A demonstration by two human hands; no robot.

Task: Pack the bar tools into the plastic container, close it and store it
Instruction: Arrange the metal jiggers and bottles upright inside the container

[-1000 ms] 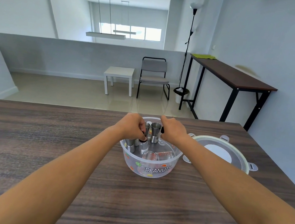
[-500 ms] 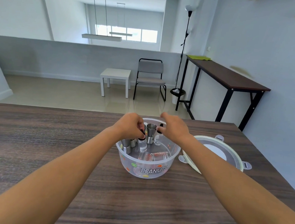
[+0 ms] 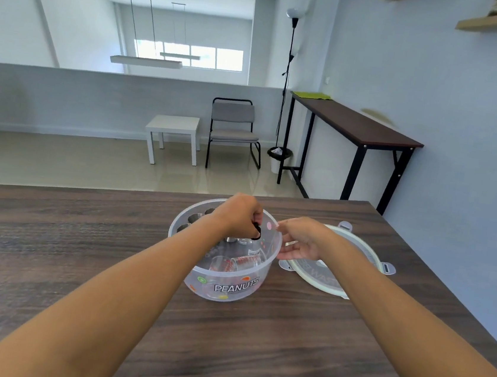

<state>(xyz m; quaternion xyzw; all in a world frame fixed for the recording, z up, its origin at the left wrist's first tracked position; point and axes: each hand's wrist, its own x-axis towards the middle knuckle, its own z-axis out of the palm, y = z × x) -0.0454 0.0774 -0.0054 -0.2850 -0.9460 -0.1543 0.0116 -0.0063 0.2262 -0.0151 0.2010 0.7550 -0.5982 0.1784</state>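
We see a round clear plastic container, printed PEANUTS with coloured dots, on our dark wood-grain table. Inside lie steel cups and a clear measuring glass. Our left hand reaches over the rim, fingers closed on a small black piece. Our right hand is spread, empty, at the right rim. The round lid rests just beside, partly hidden by that forearm.

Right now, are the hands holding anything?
The left hand pinches a small black-topped thing by its top, inside the clear round plastic "PEANUTS" container; what it is cannot be told. The right hand is open, touching the container's rim.
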